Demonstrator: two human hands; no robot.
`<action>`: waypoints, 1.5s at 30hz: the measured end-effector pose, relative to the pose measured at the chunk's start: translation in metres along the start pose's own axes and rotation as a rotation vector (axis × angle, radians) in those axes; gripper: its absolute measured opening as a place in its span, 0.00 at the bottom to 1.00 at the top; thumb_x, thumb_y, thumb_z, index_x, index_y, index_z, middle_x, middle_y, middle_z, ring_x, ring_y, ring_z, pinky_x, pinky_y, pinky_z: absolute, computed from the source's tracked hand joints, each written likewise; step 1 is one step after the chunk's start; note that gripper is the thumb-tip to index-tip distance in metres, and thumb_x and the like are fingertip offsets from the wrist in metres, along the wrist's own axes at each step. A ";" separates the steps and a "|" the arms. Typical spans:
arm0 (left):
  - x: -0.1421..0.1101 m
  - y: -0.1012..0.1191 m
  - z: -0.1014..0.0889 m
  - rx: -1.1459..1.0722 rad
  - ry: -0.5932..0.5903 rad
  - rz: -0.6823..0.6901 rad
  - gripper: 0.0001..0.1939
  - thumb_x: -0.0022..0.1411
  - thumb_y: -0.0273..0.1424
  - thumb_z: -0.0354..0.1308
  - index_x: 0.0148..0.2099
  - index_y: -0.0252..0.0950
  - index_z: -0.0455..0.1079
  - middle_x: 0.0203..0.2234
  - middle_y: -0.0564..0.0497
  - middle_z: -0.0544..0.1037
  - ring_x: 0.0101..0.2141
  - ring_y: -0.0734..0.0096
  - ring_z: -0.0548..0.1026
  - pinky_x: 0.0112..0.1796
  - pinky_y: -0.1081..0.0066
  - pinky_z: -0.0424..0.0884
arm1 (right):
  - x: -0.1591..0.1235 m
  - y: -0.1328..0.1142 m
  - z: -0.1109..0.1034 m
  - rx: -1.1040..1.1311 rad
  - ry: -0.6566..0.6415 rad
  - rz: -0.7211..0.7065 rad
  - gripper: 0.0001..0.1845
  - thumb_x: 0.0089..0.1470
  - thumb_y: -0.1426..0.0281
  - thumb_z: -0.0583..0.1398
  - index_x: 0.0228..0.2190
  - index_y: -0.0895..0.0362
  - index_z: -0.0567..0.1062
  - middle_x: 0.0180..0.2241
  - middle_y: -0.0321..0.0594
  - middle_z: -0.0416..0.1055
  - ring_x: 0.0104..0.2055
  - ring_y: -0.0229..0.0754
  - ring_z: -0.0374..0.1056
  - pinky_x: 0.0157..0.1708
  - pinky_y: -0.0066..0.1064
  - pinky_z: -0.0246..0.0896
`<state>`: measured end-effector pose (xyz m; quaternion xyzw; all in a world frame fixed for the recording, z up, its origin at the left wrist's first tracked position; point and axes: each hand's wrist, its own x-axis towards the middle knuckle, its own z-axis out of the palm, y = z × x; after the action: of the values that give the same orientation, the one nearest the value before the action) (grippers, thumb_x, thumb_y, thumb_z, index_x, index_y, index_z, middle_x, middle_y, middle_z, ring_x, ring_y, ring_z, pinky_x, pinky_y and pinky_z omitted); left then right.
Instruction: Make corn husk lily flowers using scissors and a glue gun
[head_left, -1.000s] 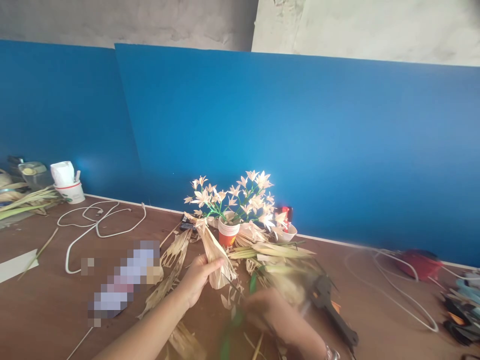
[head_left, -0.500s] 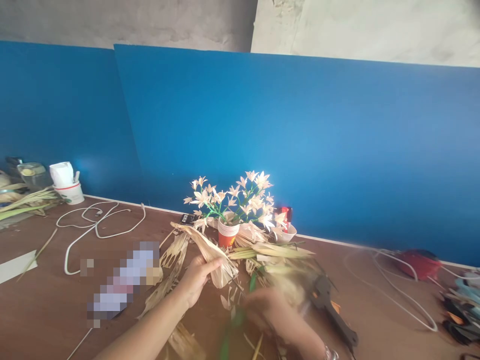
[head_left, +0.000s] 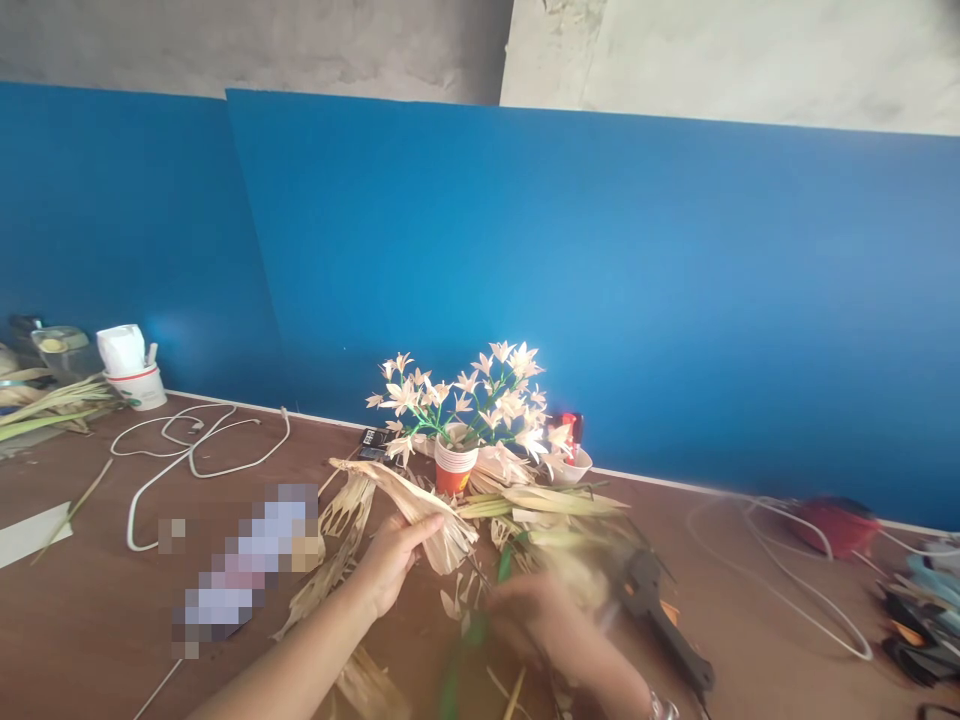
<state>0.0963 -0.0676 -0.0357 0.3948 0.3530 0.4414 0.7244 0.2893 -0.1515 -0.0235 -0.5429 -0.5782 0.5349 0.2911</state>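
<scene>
A pale dried corn husk [head_left: 420, 497] is pinched in my left hand [head_left: 397, 560], its narrow end pointing up and left and its broad, frayed end towards my right hand. My right hand [head_left: 536, 615] is blurred, with its fingers curled around a thin dark pointed tool [head_left: 481, 578] near the husk's frayed edge; the tool's kind is unclear. Small husk scraps [head_left: 452, 603] lie below. Behind the hands, a stack of paper cups [head_left: 454, 465] holds green stems with pale star-shaped flowers [head_left: 510, 402].
Husks and leaves [head_left: 574, 503] lie around the cups. A black glue gun [head_left: 664, 620] rests by my right forearm. White cables [head_left: 195, 450] are looped at left and others at right. A white tub [head_left: 139, 388] stands far left; a blue panel [head_left: 600, 280] borders the table's back.
My left hand keeps its grip while the husk's narrow end has swung down and left, away from the flowers. My right hand stays in about the same place.
</scene>
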 end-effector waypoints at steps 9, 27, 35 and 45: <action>-0.002 -0.001 0.001 0.001 0.002 -0.015 0.16 0.49 0.35 0.67 0.40 0.33 0.76 0.35 0.45 0.82 0.39 0.60 0.77 0.42 0.67 0.69 | 0.001 0.001 -0.002 0.006 -0.006 -0.013 0.06 0.40 0.74 0.57 0.23 0.62 0.74 0.11 0.27 0.56 0.14 0.28 0.48 0.13 0.21 0.39; -0.010 -0.005 0.012 -0.103 0.064 -0.014 0.16 0.48 0.37 0.67 0.39 0.33 0.76 0.36 0.45 0.81 0.37 0.64 0.77 0.38 0.70 0.70 | 0.003 -0.001 0.003 -0.016 0.070 0.011 0.06 0.44 0.72 0.58 0.20 0.61 0.74 0.11 0.27 0.57 0.12 0.27 0.49 0.12 0.20 0.40; -0.010 -0.006 0.013 -0.127 0.062 -0.010 0.18 0.46 0.36 0.69 0.39 0.32 0.76 0.36 0.45 0.81 0.37 0.62 0.77 0.39 0.68 0.70 | 0.003 -0.002 0.005 -0.021 0.076 0.000 0.08 0.46 0.68 0.59 0.22 0.61 0.74 0.10 0.27 0.57 0.12 0.27 0.49 0.12 0.20 0.40; -0.013 -0.005 0.016 -0.175 0.081 -0.030 0.17 0.43 0.34 0.70 0.37 0.31 0.76 0.33 0.46 0.82 0.35 0.63 0.78 0.37 0.68 0.72 | 0.003 -0.005 0.007 -0.013 0.089 -0.049 0.08 0.45 0.69 0.61 0.21 0.60 0.72 0.12 0.28 0.58 0.13 0.28 0.50 0.13 0.21 0.44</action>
<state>0.1076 -0.0850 -0.0313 0.3067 0.3478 0.4752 0.7478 0.2809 -0.1496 -0.0213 -0.5539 -0.5813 0.4989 0.3261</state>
